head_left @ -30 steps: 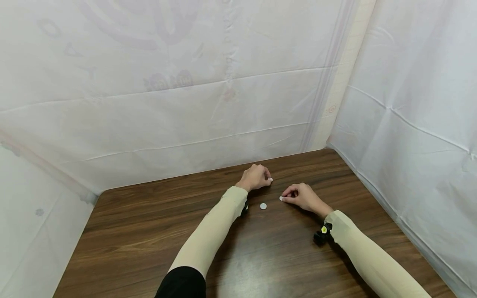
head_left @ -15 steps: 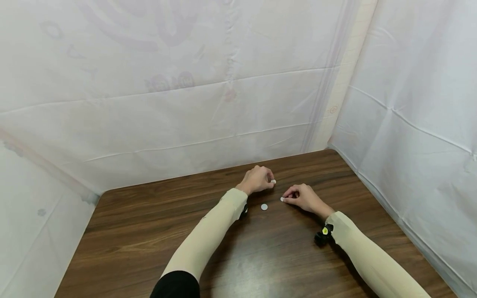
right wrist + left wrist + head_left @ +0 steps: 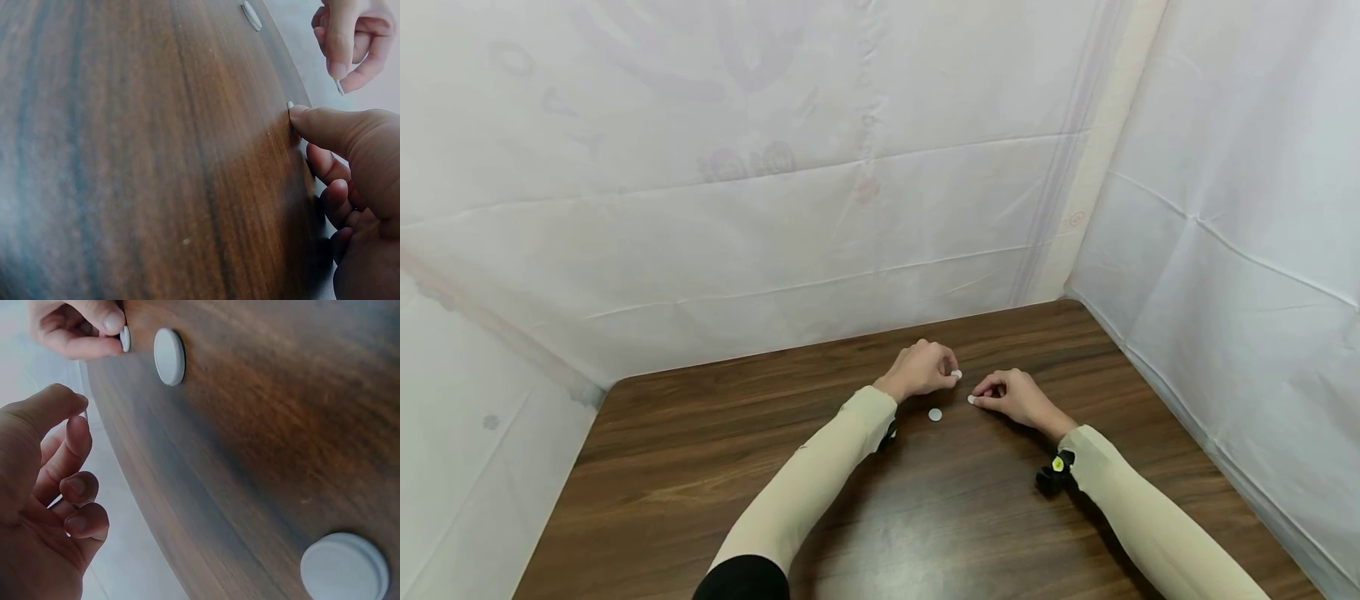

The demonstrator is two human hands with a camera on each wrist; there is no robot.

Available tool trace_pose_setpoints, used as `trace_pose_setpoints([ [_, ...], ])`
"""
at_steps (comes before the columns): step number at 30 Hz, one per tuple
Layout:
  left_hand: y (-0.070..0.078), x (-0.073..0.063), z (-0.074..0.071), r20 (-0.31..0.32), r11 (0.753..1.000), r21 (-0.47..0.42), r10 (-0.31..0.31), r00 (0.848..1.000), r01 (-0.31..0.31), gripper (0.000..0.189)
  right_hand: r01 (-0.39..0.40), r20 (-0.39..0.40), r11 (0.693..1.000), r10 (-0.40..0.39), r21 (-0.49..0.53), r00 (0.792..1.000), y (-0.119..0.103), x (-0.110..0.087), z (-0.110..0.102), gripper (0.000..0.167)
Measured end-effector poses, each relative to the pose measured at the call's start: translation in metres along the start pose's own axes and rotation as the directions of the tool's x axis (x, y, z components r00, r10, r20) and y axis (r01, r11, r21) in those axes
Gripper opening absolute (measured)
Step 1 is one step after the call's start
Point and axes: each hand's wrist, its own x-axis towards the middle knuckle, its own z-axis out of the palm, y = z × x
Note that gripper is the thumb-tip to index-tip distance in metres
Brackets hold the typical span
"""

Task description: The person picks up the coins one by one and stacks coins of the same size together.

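My left hand (image 3: 921, 368) pinches a small white disc (image 3: 957, 375) between thumb and index finger, held above the far part of the table. In the left wrist view that disc shows nearly edge-on, its other fingers loosely curled. Just to the right, my right hand (image 3: 1017, 398) holds another white disc (image 3: 972, 400) at the tabletop with thumb and fingers; its thumb (image 3: 312, 122) covers most of that disc in the right wrist view. A third white disc (image 3: 935, 414) lies flat between the hands. Another round white piece (image 3: 344, 569) sits close to the left wrist.
The brown wood-grain table (image 3: 700, 467) reaches to white cloth hangings (image 3: 737, 250) behind and at the sides. Both wrists carry a small black camera (image 3: 1052, 477). The left forearm (image 3: 820, 467) crosses over the table's middle.
My left hand has moved right and slightly nearer with its disc, closing the gap to the right hand. The right hand and the disc lying between them have stayed nearly in place.
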Motion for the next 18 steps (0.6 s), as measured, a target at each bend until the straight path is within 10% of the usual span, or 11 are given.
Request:
trace_pose_setpoints([
  [18, 0.009, -0.009, 0.01, 0.034, 0.999, 0.009, 0.036, 0.999, -0.037, 0.013, -0.014, 0.009, 1.0, 0.014, -0.019, 1.0, 0.0, 0.0, -0.001, 0.005],
])
